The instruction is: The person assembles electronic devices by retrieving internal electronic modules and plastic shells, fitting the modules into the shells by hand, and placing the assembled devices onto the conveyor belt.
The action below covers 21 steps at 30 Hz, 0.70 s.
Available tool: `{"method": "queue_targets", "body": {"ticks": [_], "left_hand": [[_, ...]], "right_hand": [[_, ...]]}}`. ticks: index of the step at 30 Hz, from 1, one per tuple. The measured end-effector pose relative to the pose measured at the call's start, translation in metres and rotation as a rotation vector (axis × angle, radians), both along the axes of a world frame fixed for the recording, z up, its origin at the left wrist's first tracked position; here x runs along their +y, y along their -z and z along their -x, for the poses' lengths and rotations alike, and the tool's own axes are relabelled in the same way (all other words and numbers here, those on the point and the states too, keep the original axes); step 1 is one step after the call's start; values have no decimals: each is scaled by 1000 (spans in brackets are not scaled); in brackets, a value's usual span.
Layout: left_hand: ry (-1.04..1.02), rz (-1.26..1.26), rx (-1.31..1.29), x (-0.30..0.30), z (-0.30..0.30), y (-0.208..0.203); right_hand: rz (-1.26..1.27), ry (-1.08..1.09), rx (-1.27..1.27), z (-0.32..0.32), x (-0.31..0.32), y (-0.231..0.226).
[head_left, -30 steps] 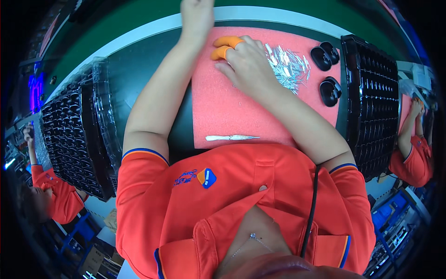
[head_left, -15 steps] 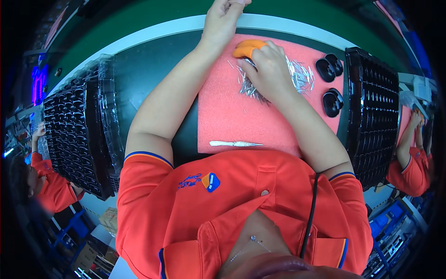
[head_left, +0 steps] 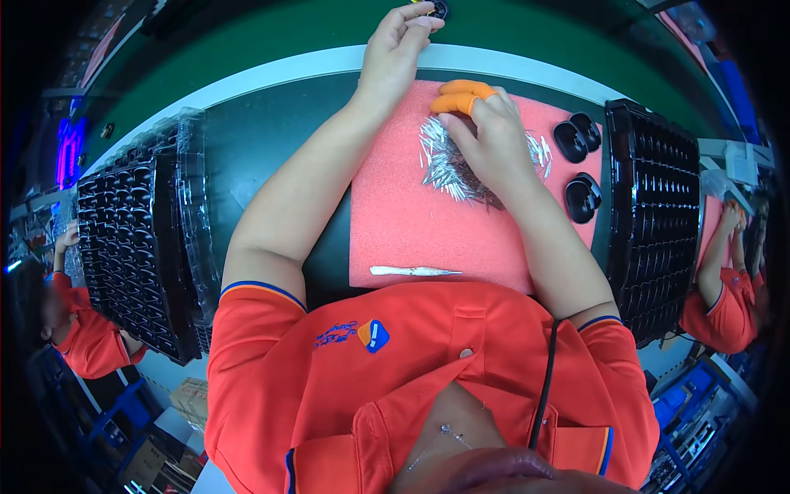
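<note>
Our left hand (head_left: 393, 58) is nearer the dark part (head_left: 442, 9), which lies right at its fingertips, long axis unclear; our right hand (head_left: 499, 142) curls, silvery slivers (head_left: 445, 169) on our side of its fingers. Whether either grips anything, we cannot tell.

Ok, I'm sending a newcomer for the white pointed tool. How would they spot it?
Find the big pink mat. Along its edge nearest the red shirt lies a slim white tool, tapering to a thin point at the right. Unlike the small silvery slivers heaped beyond it, it lies alone and is clearly longer.
</note>
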<state>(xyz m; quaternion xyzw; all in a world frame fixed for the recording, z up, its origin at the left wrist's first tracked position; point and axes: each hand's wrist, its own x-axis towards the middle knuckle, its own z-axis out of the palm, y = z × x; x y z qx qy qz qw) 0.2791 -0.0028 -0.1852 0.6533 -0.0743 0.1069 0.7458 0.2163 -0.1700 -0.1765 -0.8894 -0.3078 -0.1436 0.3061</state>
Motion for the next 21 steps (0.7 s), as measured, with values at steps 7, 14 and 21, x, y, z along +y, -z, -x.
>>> {"method": "queue_targets", "body": {"ticks": [7, 14, 21], "left_hand": [[-24, -41, 57, 2, 0, -2], [-12, -84, 94, 0, 8, -8], [19, -77, 85, -2, 3, -7]], "right_hand": [[-233, -2, 130, 3, -2, -18], [-205, 376, 233, -11, -87, -61], [-21, 540, 275, -8, -157, -40]]}}
